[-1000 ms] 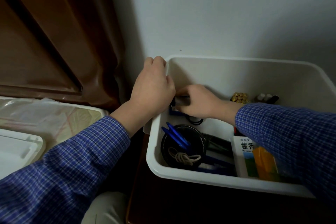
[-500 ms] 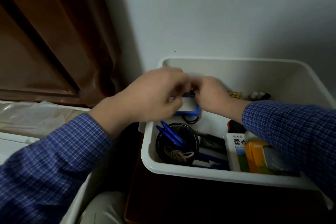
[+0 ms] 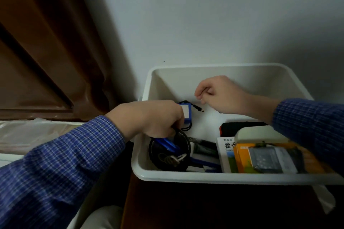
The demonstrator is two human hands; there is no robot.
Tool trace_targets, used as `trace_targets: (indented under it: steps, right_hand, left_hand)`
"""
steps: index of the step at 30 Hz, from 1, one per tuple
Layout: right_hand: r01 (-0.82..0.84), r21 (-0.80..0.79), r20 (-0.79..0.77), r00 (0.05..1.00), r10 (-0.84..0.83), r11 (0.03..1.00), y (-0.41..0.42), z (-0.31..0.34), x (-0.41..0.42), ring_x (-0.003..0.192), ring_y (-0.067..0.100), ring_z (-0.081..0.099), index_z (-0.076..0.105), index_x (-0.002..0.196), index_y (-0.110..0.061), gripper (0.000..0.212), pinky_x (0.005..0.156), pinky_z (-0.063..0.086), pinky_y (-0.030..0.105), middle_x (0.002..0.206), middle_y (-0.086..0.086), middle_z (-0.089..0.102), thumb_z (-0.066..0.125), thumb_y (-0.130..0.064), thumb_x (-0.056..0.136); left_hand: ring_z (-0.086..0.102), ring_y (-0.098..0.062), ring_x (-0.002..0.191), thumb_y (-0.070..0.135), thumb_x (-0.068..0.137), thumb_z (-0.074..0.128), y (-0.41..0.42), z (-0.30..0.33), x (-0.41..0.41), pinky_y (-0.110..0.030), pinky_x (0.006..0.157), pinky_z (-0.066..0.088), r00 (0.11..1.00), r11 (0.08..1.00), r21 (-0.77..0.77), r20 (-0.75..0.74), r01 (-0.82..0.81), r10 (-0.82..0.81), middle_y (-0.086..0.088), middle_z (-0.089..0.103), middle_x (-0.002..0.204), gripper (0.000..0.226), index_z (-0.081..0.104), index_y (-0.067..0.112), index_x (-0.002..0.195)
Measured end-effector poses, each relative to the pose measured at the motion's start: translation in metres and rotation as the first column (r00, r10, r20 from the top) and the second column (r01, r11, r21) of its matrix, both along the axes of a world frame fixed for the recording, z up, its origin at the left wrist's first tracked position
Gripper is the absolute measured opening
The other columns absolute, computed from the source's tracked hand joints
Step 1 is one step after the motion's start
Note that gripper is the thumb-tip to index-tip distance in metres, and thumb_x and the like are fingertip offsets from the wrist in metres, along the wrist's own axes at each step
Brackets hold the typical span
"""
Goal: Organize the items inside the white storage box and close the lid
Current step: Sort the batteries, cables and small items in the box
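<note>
So this is mid-sorting, lid nowhere near going on yet. The white storage box [image 3: 186, 174] sits in the lower right of the frame, open on top, pushed up against the pale wall [image 3: 204, 15], with a brown curtain [image 3: 46, 42] filling the upper left.

The left hand [image 3: 150, 117] is down in the box's left end with its fingers curled around a small blue battery pack [image 3: 186, 112]. Looks like a real grip, though the knuckles hide most of it. The pack's black cable [image 3: 198, 107] sticks out toward the right, plug tip pointing at the right hand [image 3: 221, 95]. That hand hovers over the bare middle of the box, fingers loosely curled, thumb and forefinger almost meeting, and I can't see anything in them.

As far as I can tell, the pack's long axis runs roughly top to bottom in the frame. The box itself runs left to right.

Just below the left hand there's a round black dish [image 3: 170, 151] with blue pens [image 3: 167, 144] in it. Further right, a white and green carton [image 3: 227, 154] and an orange packet [image 3: 270, 156] are lined up along the near wall.

My guess for the next move: tidy that loose cable, then park the pack in the free space at the back.
</note>
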State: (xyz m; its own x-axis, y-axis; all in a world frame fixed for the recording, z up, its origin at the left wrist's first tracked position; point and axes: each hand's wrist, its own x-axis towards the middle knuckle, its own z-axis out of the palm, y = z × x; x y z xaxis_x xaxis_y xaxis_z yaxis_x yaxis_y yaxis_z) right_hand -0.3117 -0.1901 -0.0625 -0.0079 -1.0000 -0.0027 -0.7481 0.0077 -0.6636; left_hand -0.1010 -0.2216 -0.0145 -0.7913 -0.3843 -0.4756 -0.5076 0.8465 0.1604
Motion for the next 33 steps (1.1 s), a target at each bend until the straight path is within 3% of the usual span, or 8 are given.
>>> trace_targets:
  steps: [3, 7, 10, 14, 19, 23, 28, 33]
  right_hand:
    - [0.058, -0.003, 0.127, 0.99, -0.057, 0.998, 0.02, 0.028, -0.018, 0.076, 0.02, 0.075, 0.07, 0.085, -0.024, 0.026, 0.071, 0.062, 0.036, 0.081, 0.003, 0.076, 0.058, -0.002, 0.089]
    - [0.006, 0.035, 0.283, 0.959, -0.016, 0.999, 0.04, 0.069, -0.031, 0.075, 0.018, 0.075, 0.07, 0.102, -0.023, 0.014, 0.062, 0.06, 0.026, 0.087, 0.008, 0.077, 0.071, -0.019, 0.089]
    - [-0.095, 0.159, 0.234, 0.971, 0.056, 0.983, 0.048, 0.096, -0.034, 0.08, 0.009, 0.074, 0.058, 0.125, -0.03, 0.066, 0.06, 0.055, 0.016, 0.108, -0.009, 0.071, 0.08, -0.053, 0.067]
    - [-0.164, 0.138, -0.067, 0.982, 0.175, 0.977, 0.047, 0.104, -0.021, 0.105, 0.002, 0.066, 0.033, 0.151, -0.024, 0.124, 0.085, 0.058, 0.022, 0.128, -0.015, 0.059, 0.086, -0.069, 0.049]
    - [-0.034, 0.008, -0.264, 0.964, 0.035, 0.999, 0.034, 0.095, -0.019, 0.086, 0.013, 0.064, 0.06, 0.114, -0.022, 0.072, 0.079, 0.057, 0.041, 0.097, -0.006, 0.066, 0.078, -0.067, 0.06]
    - [0.052, 0.021, -0.168, 0.985, -0.048, 0.998, 0.036, 0.093, -0.041, 0.084, 0.008, 0.065, 0.059, 0.115, -0.025, 0.076, 0.068, 0.057, 0.029, 0.097, -0.009, 0.066, 0.073, -0.068, 0.055]
    - [0.119, 0.013, -0.177, 0.978, -0.114, 0.993, 0.041, 0.095, -0.072, 0.088, 0.01, 0.064, 0.059, 0.12, -0.025, 0.081, 0.076, 0.056, 0.036, 0.1, -0.009, 0.066, 0.077, -0.07, 0.055]
    - [0.122, 0.039, -0.204, 0.973, -0.112, 0.992, 0.04, 0.083, -0.072, 0.085, 0.009, 0.063, 0.059, 0.118, -0.023, 0.076, 0.072, 0.056, 0.033, 0.097, -0.008, 0.065, 0.077, -0.066, 0.057]
  left_hand:
    - [0.066, -0.021, 0.082, 0.018, 0.089, 0.061, -0.006, 0.023, -0.005, -0.035, 0.078, 0.055, 1.0, 1.0, -0.012, -0.018, -0.025, 0.024, -0.001, 0.072, 0.084, 0.013, 0.073, 0.015, 0.09]
    - [0.063, -0.014, 0.058, 0.021, 0.084, 0.066, -0.032, 0.068, -0.021, -0.028, 0.06, 0.054, 0.984, 0.989, -0.065, -0.127, -0.136, 0.127, -0.003, 0.069, 0.064, 0.012, 0.073, 0.014, 0.079]
    - [0.059, -0.008, 0.048, 0.01, 0.083, 0.068, -0.048, 0.083, -0.047, -0.019, 0.049, 0.049, 0.924, 0.948, 0.08, -0.209, -0.31, 0.32, 0.0, 0.066, 0.056, 0.011, 0.076, 0.011, 0.076]
    - [0.071, -0.019, 0.066, 0.002, 0.084, 0.069, -0.057, 0.081, -0.074, -0.036, 0.077, 0.063, 0.838, 0.849, 0.254, -0.189, -0.462, 0.513, -0.021, 0.074, 0.084, 0.011, 0.074, -0.003, 0.092]
    - [0.073, -0.017, 0.064, 0.008, 0.087, 0.068, -0.064, 0.069, -0.086, -0.024, 0.062, 0.061, 0.696, 0.689, 0.488, -0.208, -0.535, 0.688, -0.014, 0.072, 0.077, 0.011, 0.071, -0.002, 0.089]
    - [0.069, -0.016, 0.056, 0.03, 0.101, 0.049, -0.075, 0.05, -0.073, -0.023, 0.049, 0.055, 0.622, 0.48, 0.73, -0.096, -0.487, 0.777, -0.012, 0.074, 0.076, 0.035, 0.071, 0.006, 0.089]
    - [0.065, -0.017, 0.073, 0.009, 0.089, 0.054, -0.049, -0.035, -0.073, -0.028, 0.066, 0.056, 0.939, 0.949, 0.111, -0.148, -0.295, 0.309, -0.006, 0.071, 0.097, 0.03, 0.069, 0.017, 0.113]
    - [0.059, -0.026, 0.118, 0.014, 0.088, 0.058, -0.037, -0.09, -0.095, -0.033, 0.092, 0.048, 0.982, 0.982, -0.081, -0.087, -0.173, 0.166, -0.005, 0.062, 0.132, 0.051, 0.054, 0.019, 0.139]
